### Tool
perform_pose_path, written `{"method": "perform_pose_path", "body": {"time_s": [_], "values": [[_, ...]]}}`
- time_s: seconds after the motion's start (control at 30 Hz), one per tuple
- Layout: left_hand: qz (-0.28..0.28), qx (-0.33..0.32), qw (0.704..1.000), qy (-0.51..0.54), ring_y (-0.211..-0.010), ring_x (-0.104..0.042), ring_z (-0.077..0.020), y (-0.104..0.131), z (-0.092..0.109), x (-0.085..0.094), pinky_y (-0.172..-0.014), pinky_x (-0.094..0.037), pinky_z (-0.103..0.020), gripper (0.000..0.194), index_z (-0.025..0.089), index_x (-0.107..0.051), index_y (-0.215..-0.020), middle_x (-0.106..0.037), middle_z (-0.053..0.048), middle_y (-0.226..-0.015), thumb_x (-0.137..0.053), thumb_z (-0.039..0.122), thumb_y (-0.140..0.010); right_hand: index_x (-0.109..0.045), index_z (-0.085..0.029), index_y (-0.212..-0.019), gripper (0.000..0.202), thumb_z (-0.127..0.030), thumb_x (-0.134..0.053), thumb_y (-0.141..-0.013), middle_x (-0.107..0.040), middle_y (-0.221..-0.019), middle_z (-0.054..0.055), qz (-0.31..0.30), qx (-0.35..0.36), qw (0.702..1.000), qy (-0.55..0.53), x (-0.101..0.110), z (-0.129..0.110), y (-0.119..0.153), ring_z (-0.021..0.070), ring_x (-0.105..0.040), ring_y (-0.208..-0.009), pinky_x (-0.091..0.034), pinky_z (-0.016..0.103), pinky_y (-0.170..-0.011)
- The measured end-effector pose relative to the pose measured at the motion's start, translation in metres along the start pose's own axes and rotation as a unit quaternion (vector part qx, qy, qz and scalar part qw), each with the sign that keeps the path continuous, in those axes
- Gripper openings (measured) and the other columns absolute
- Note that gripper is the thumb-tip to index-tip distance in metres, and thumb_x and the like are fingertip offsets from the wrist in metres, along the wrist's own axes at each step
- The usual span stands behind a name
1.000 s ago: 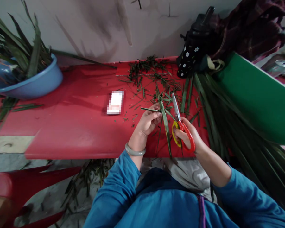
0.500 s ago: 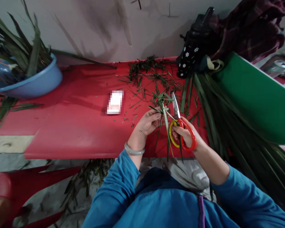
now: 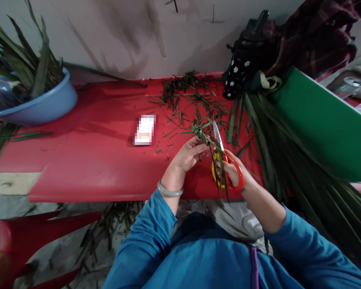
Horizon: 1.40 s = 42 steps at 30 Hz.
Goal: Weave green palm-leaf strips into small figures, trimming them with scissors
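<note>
Between the thumb and fingers of my left hand (image 3: 191,154) is a small woven piece of green leaf strips (image 3: 201,131), its knotted part tilted to the upper left. Loose strip ends trail from it toward the right and down past the scissors. My right hand (image 3: 231,170) grips the scissors (image 3: 218,135) by their red and yellow handles. The blades point up and away, close beside the woven piece, and look nearly closed. Whether a strip lies between the blades I cannot tell.
Leaf scraps (image 3: 185,85) litter the red tabletop (image 3: 108,168). A pixelated white object (image 3: 145,130) lies left of my hands. A blue basin (image 3: 55,98) with long leaves stands far left. At right are a flowered black bottle (image 3: 237,72), long leaves (image 3: 284,152) and a green board (image 3: 321,132).
The woven piece has turned in my left hand, its knotted end tipping left and its trailing strips swinging right. The scissors have shifted slightly left, nearer my left hand.
</note>
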<state>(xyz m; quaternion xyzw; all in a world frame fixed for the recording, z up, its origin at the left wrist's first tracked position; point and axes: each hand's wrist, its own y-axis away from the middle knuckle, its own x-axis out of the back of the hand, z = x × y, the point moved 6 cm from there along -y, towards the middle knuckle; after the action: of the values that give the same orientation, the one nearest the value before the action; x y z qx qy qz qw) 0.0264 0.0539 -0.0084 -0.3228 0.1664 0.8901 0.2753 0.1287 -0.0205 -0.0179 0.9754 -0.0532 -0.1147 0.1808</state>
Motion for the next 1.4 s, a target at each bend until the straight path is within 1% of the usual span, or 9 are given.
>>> {"method": "perform_pose_path", "body": {"time_s": [0.17, 0.37, 0.47, 0.6, 0.73, 0.87, 1.1, 1.23, 1.4], "values": [[0.067, -0.037, 0.997, 0.019, -0.054, -0.055, -0.0050, -0.002, 0.005, 0.008, -0.056, -0.043, -0.019, 0.026, 0.017, -0.056, -0.073, -0.059, 0.006, -0.062, -0.073, 0.020, -0.054, -0.042, -0.022, -0.079, 0.029, -0.036, -0.062, -0.065, -0.048, -0.055, -0.006, -0.012, 0.002, 1.000, 0.012, -0.004, -0.001, 0.002, 0.0070, -0.045, -0.043, -0.038, 0.020, -0.039], [0.018, -0.007, 1.000, 0.014, -0.072, -0.063, -0.0129, -0.001, 0.003, 0.000, -0.067, -0.045, -0.024, 0.028, 0.016, -0.053, -0.074, -0.065, -0.002, -0.074, -0.072, 0.028, -0.058, -0.045, -0.022, -0.085, 0.036, -0.039, -0.066, -0.062, -0.049, -0.061, -0.006, -0.005, 0.016, 1.000, 0.004, 0.000, 0.003, 0.002, 0.0065, -0.048, -0.047, -0.041, 0.020, -0.043], [0.030, -0.017, 0.999, 0.018, -0.074, -0.063, -0.0146, -0.001, 0.006, 0.001, -0.069, -0.046, -0.026, 0.028, 0.016, -0.051, -0.070, -0.065, -0.002, -0.072, -0.072, 0.029, -0.058, -0.045, -0.022, -0.085, 0.038, -0.042, -0.066, -0.061, -0.051, -0.063, -0.005, 0.005, 0.012, 1.000, 0.002, 0.003, 0.003, 0.002, 0.0077, -0.050, -0.048, -0.042, 0.022, -0.044], [0.063, -0.011, 0.998, 0.027, -0.066, -0.061, -0.0118, -0.001, 0.006, 0.008, -0.068, -0.047, -0.027, 0.027, 0.017, -0.050, -0.067, -0.061, 0.001, -0.067, -0.073, 0.027, -0.057, -0.044, -0.023, -0.084, 0.042, -0.042, -0.069, -0.057, -0.050, -0.060, -0.005, 0.052, 0.010, 0.999, -0.009, 0.011, -0.006, 0.005, 0.0103, -0.050, -0.048, -0.042, 0.024, -0.043], [0.065, -0.002, 0.997, 0.028, -0.051, -0.054, -0.0066, -0.002, 0.006, 0.012, -0.066, -0.049, -0.028, 0.029, 0.017, -0.048, -0.066, -0.053, 0.006, -0.056, -0.073, 0.027, -0.056, -0.047, -0.025, -0.093, 0.049, -0.050, -0.067, -0.056, -0.054, -0.070, -0.002, 0.077, 0.064, 0.995, -0.001, 0.028, -0.028, 0.011, 0.0134, -0.055, -0.058, -0.047, 0.028, -0.052], [0.073, -0.003, 0.997, -0.013, -0.053, -0.056, -0.0091, -0.003, 0.006, 0.011, -0.059, -0.048, -0.026, 0.031, 0.017, -0.048, -0.068, -0.050, 0.007, -0.052, -0.073, 0.030, -0.055, -0.045, -0.026, -0.105, 0.057, -0.053, -0.064, -0.058, -0.056, -0.080, 0.001, 0.049, 0.130, 0.982, 0.129, 0.041, -0.042, 0.016, 0.0165, -0.058, -0.070, -0.048, 0.032, -0.062], [0.119, -0.060, 0.984, -0.116, -0.049, -0.052, -0.0052, -0.006, 0.008, 0.015, -0.055, -0.044, -0.021, 0.028, 0.015, -0.049, -0.066, -0.052, 0.007, -0.054, -0.072, 0.026, -0.054, -0.049, -0.025, -0.113, 0.062, -0.043, -0.069, -0.057, -0.062, -0.088, 0.003, 0.071, 0.185, 0.904, 0.379, 0.051, -0.038, 0.012, 0.0200, -0.058, -0.080, -0.046, 0.032, -0.070], [0.138, -0.079, 0.972, -0.172, -0.046, -0.050, -0.0051, -0.008, 0.008, 0.019, -0.051, -0.040, -0.020, 0.025, 0.015, -0.049, -0.065, -0.051, 0.006, -0.051, -0.070, 0.026, -0.057, -0.049, -0.025, -0.114, 0.056, -0.042, -0.065, -0.063, -0.062, -0.090, 0.003, 0.082, 0.173, 0.880, 0.435, 0.051, -0.035, 0.008, 0.0201, -0.058, -0.080, -0.045, 0.033, -0.072], [0.152, -0.088, 0.956, -0.236, -0.044, -0.048, -0.0048, -0.006, 0.012, 0.020, -0.048, -0.037, -0.019, 0.023, 0.015, -0.049, -0.063, -0.050, 0.006, -0.050, -0.068, 0.027, -0.058, -0.051, -0.024, -0.112, 0.052, -0.042, -0.063, -0.065, -0.062, -0.087, 0.003, 0.091, 0.181, 0.878, 0.434, 0.057, -0.030, 0.004, 0.0184, -0.059, -0.075, -0.046, 0.030, -0.067]]}}
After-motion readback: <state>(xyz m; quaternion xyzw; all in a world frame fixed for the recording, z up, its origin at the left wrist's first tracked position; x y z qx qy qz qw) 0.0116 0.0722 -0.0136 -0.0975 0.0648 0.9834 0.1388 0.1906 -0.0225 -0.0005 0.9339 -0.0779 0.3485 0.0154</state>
